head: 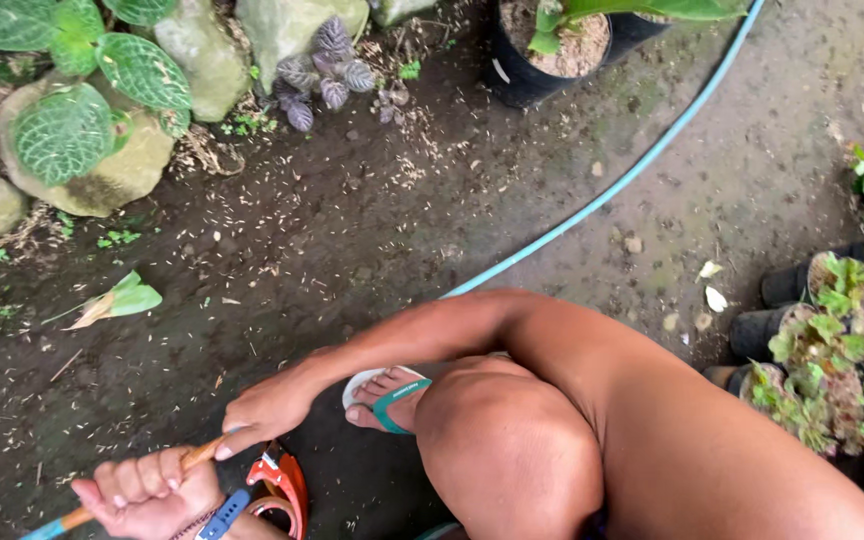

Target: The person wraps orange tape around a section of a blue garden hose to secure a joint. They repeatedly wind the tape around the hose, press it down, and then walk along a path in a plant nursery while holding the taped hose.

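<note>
On the ground: dark, damp soil (372,230) strewn with pale husk bits lay under the crouching person.
Left hand: the left hand (147,493) sat at the bottom edge, knuckles up, its grip clenched around a wooden handle (202,455); a blue wristband (222,513) circled the wrist.
Right hand: the right hand (267,408) reached across the body, arm stretched over the knee, its grip wrapped on the same handle just above the left hand, the two nearly touching.
Handle: it ran slanted from lower left up toward the right hand, orange-brown along the shaft with a blue end (47,530) at the frame's edge; what the handle carried at its working end could not be told, perhaps hidden under the right hand.
Red tool: a red and white tool (277,480) lay on the soil just beside the left wrist.
Foot: a foot in a white and teal sandal (387,395) rested on the soil beside the right wrist.
Hose: a light blue hose (612,185) ran diagonally from the knee to the upper right.
Surroundings: veined green leaves (72,120) over rocks (202,50) stood upper left; black pots of small plants (822,370) stood at the right.
</note>
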